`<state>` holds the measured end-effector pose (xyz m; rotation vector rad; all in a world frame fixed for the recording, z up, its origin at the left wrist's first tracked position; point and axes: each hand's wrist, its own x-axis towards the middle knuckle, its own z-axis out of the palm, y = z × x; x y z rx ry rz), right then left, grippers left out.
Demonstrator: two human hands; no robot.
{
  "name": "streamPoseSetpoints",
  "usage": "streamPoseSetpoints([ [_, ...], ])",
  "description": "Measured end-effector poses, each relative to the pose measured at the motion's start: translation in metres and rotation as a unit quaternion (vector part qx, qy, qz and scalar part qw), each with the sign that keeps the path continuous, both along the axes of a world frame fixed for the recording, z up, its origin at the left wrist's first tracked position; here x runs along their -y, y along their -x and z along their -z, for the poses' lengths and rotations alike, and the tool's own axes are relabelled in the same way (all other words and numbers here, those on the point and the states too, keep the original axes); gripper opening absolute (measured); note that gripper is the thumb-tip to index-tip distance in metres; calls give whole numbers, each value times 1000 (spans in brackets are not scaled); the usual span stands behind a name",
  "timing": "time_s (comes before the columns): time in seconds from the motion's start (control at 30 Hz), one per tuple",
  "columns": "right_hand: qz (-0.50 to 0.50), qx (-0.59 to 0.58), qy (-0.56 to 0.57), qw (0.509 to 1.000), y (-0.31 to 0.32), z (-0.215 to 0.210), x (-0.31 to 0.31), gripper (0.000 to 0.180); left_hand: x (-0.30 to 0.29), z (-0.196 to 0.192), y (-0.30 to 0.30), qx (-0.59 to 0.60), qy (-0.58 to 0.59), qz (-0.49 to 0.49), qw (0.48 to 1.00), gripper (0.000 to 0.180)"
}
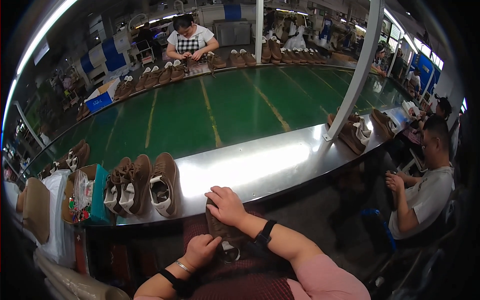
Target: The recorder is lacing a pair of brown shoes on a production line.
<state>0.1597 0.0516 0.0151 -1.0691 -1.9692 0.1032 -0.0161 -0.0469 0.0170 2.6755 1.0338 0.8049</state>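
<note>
A brown shoe (222,229) with a white-lined opening lies over my lap, just in front of the metal ledge. My right hand (228,206) is wrapped over its far end, which it partly hides. Closed against the shoe's near left side is my left hand (202,250), thumb and fingers pinched at the upper; what the fingertips grip there is too small to make out. On the ledge to the left stand several brown shoes (165,185) with white heel parts.
A teal box (99,195) of small bagged items sits at the ledge's left end. Beyond the metal ledge (240,167) runs a green conveyor belt (185,117). A white post (357,75) rises at the right. One person works across the belt; another sits at the right.
</note>
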Motion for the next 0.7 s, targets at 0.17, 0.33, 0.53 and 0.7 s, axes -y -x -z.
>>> streamPoseSetpoints([
  [0.17,-3,-13,3,1000,0,3,-6,35,25,16,23,208,323,-139,913,23],
  [0.33,-6,-3,17,1000,-1,1,-2,35,28,-26,34,-9,534,-129,835,30],
  [0.53,-18,9,50,999,2,4,1,37,30,-78,2,-146,413,170,882,39],
  [0.7,-22,2,16,1000,5,2,1,36,-7,-47,38,-354,378,-21,855,45],
])
